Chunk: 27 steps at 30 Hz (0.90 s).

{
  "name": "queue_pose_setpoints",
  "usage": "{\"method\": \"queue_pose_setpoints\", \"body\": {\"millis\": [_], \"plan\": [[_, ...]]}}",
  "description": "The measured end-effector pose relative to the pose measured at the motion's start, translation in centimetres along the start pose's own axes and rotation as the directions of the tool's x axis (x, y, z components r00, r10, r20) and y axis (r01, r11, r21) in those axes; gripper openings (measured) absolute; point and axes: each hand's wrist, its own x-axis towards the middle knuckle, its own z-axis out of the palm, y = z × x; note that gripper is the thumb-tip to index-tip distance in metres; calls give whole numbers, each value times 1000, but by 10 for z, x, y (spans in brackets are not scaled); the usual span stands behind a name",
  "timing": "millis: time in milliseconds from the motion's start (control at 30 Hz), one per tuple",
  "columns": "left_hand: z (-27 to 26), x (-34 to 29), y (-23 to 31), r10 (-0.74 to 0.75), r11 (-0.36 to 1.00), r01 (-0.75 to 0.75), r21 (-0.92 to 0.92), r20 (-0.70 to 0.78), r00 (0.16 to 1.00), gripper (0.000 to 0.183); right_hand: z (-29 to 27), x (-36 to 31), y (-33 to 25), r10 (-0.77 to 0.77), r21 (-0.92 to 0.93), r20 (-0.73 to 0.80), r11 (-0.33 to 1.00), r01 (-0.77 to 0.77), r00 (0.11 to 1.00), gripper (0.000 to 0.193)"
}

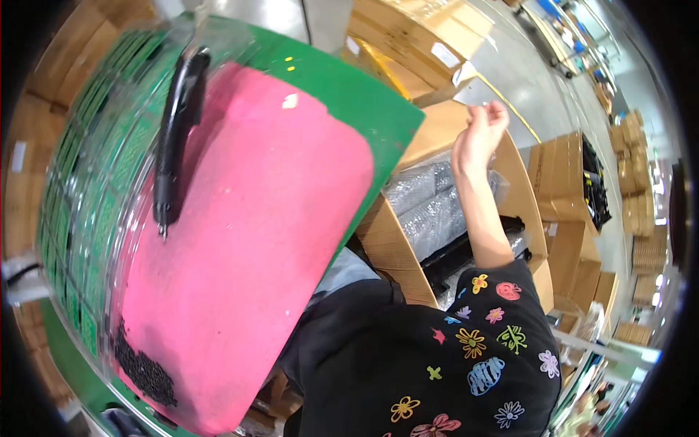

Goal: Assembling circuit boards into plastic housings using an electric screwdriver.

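My right hand (482, 138) is raised above the far right side of an uncovered cardboard box (393, 251). Its fingers are bent and a little apart, and nothing shows between them. Below the forearm, the box holds bubble-wrapped pieces (429, 197) and a long black part (455, 255). My left hand is out of the picture. To the left, a black electric screwdriver (175, 138) hangs over a pink mat (255, 197), its bit pointing down. A pile of small black screws (145, 371) lies on the mat's near left corner.
The mat covers part of a green tabletop (389, 120). Clear plastic (80, 218) runs along its left side. A large carton (419, 36) stands beyond the table corner. Further right are a carton with black parts (568, 178) and stacked boxes (632, 153); a cart (546, 36) stands farther back.
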Motion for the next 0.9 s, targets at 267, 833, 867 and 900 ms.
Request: {"method": "queue_pose_setpoints", "body": {"millis": [267, 833, 867, 900], "plan": [[-24, 54, 8, -276, 691, 299, -659, 141, 951, 31, -205, -1, 180, -7, -757, -596, 337, -559, 803, 70], [108, 98, -25, -203, 926, 234, -296, 134, 970, 38, -460, -117, 109, 802, -685, 253, -246, 686, 541, 32], [102, 99, -22, -188, 939, 211, -271, 111, 976, 38, -444, -113, 99, 836, -640, 283, -201, 742, 471, 31], [100, 101, -22, -177, 947, 195, -254, 93, 980, 39, -433, -109, 92, 861, -593, 304, -163, 789, 407, 30]]}}
